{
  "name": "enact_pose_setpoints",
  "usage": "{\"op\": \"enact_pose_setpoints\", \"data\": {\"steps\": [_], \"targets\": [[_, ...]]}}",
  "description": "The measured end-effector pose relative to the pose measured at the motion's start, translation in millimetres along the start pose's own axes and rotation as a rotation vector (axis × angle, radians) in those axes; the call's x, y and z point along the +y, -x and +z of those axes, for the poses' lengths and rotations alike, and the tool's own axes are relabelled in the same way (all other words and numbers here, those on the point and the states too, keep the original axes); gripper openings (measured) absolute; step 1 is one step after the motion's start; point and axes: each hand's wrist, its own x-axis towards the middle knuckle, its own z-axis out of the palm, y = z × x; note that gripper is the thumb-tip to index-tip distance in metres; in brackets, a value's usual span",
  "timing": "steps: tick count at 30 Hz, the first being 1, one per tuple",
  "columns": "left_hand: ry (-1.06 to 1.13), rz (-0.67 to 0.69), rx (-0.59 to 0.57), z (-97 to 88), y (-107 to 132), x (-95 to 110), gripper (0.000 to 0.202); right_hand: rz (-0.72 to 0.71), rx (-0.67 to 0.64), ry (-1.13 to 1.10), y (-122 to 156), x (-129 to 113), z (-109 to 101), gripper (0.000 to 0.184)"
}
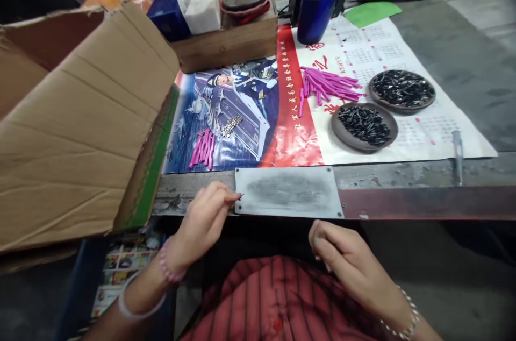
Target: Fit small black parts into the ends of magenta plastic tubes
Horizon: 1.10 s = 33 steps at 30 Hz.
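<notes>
Over the left end of a worn grey plate (288, 190), my left hand (207, 214) pinches a small thin piece (241, 197) with a dark purplish end; its kind is too small to make out. My right hand (342, 255) is curled closed just in front of the table edge, to the right of the plate, and whatever its fingers may hold is hidden. Beyond the plate lie a short bunch of purple sticks (203, 150) and a little heap of shiny metal bits (231, 126). Farther right is a bigger bunch of purple sticks (328, 84).
Two brown dishes, a near one (336, 134) and a far one (374, 96), hold thin black pieces. An opened cardboard box (80, 131) crowds the left. Behind stand a wooden box (229, 48) and a blue tumbler (316, 13). A metal tool (458, 155) lies right.
</notes>
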Motion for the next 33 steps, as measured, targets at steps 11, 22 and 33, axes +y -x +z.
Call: {"op": "enact_pose_setpoints", "data": {"steps": [11, 22, 33], "targets": [[-0.216, 0.373, -0.393, 62.8, -79, 57, 0.023, -0.042, -0.09, 0.051, 10, -1, -2, 0.037], [-0.26, 0.208, -0.245, 66.9, -61, 48, 0.023, -0.086, -0.228, 0.016, 1, 0, 20, 0.038], [1.152, -0.692, 0.039, 63.0, -16, 76, 0.012, -0.098, 0.103, 0.119, -4, -13, 20, 0.013]]}}
